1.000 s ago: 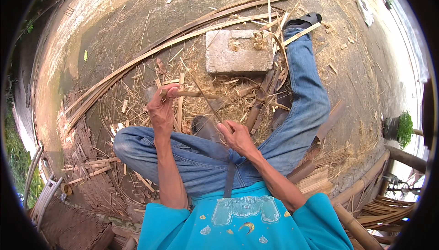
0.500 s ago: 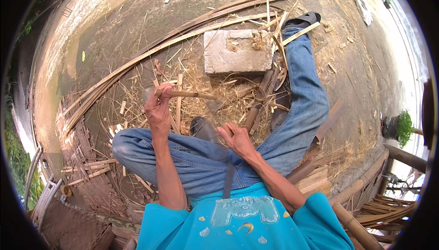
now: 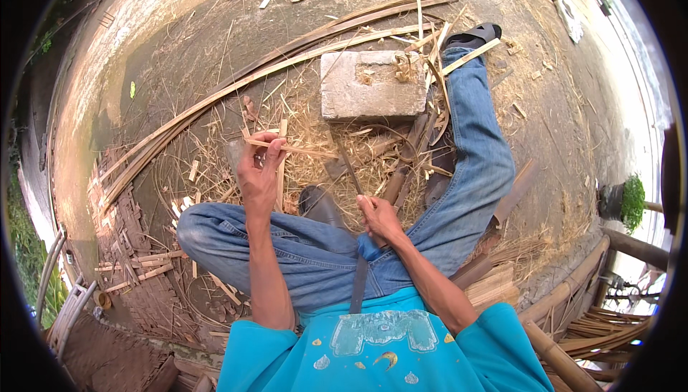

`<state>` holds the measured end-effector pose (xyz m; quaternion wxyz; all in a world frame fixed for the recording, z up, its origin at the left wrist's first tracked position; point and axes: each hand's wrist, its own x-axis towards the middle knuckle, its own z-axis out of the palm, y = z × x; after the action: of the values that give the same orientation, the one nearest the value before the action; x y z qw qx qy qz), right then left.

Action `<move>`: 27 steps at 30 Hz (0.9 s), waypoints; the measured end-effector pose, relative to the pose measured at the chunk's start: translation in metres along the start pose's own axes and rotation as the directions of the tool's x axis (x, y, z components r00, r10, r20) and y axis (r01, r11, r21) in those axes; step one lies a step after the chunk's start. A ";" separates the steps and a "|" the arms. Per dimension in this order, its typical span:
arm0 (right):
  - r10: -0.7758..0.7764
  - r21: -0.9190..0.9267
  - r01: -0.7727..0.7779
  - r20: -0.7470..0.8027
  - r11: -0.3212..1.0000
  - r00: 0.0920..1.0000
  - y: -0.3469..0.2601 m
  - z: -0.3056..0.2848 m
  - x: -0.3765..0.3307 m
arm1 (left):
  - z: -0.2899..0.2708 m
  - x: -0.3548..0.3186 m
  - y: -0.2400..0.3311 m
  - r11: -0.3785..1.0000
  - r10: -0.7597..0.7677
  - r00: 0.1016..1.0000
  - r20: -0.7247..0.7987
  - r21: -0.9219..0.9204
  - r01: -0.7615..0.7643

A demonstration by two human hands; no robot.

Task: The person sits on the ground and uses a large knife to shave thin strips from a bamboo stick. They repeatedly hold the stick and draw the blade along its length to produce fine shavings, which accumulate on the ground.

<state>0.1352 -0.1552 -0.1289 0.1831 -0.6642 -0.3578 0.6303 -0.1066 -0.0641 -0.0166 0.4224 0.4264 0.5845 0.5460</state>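
Observation:
My left hand [image 3: 259,170] pinches a thin, pale bamboo strip [image 3: 309,151] between thumb and fingers, above my bent left leg. The strip points right, over the shavings. My right hand [image 3: 380,220] is closed around a knife, in front of my lap. Its narrow dark blade [image 3: 348,164] slants up and left, and its tip lies close to the strip's right end; whether they touch I cannot tell. The grip is hidden in my fist. Something blue [image 3: 369,248] shows just below that hand, above a dark strap-like piece [image 3: 358,286].
A pale concrete block [image 3: 373,98] stands ahead on the ground, amid curly shavings [image 3: 301,116]. Long bamboo strips [image 3: 236,80] arc across the left and far side. My jeans-clad right leg [image 3: 480,120] stretches out beside the block. Bamboo poles [image 3: 573,277] lie at the right.
The bamboo strip has turned in my left hand, from a darker face to a paler one. My right hand has shifted slightly right, and the knife blade now shows clearly, pointing away.

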 end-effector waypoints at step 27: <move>-0.383 -0.216 0.361 -0.068 0.907 0.921 -0.033 0.021 -0.024 | 0.010 -0.001 -0.023 0.997 -0.076 0.981 -0.176 0.011 0.079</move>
<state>0.1077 -0.1541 -0.0914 0.2519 -0.6322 -0.5285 0.5076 -0.0978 -0.0634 -0.0404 0.3862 0.3574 0.6405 0.5594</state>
